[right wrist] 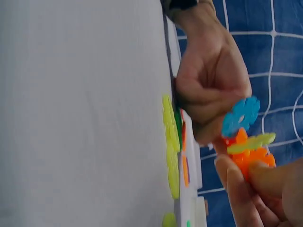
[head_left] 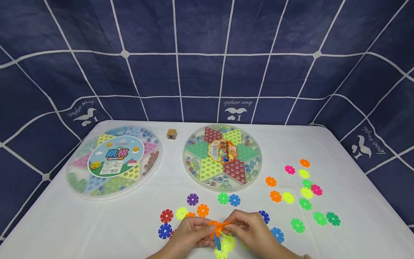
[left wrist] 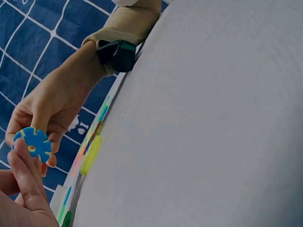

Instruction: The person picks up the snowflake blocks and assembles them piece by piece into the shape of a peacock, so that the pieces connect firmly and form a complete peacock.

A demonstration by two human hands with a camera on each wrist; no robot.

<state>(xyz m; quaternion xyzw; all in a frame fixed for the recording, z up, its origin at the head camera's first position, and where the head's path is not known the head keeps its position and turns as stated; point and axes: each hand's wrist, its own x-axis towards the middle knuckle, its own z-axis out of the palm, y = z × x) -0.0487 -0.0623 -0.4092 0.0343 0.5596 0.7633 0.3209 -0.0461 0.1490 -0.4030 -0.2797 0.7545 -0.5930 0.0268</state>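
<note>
Above the table's front part, my left hand (head_left: 195, 232) and my right hand (head_left: 252, 228) hold one small cluster of slotted plastic interlocking discs between them. An orange disc (head_left: 216, 227) lies under my left thumb. My right fingers pinch another orange disc (right wrist: 253, 161), which shows edge-on in the head view. A blue disc (right wrist: 241, 116) and a yellow-green disc (right wrist: 252, 143) are joined to the cluster. The blue disc faces the camera in the left wrist view. My fingers hide part of the joints. Below the hands lie loose yellow-green discs (head_left: 221, 251).
Loose discs spread to the left, such as a red disc (head_left: 166, 216), and to the right, such as a green disc (head_left: 298, 225). Behind stand two round marble-game boards, one with a blue label (head_left: 115, 156) and one with an orange label (head_left: 223, 151). Between them sits a wooden letter cube (head_left: 171, 134).
</note>
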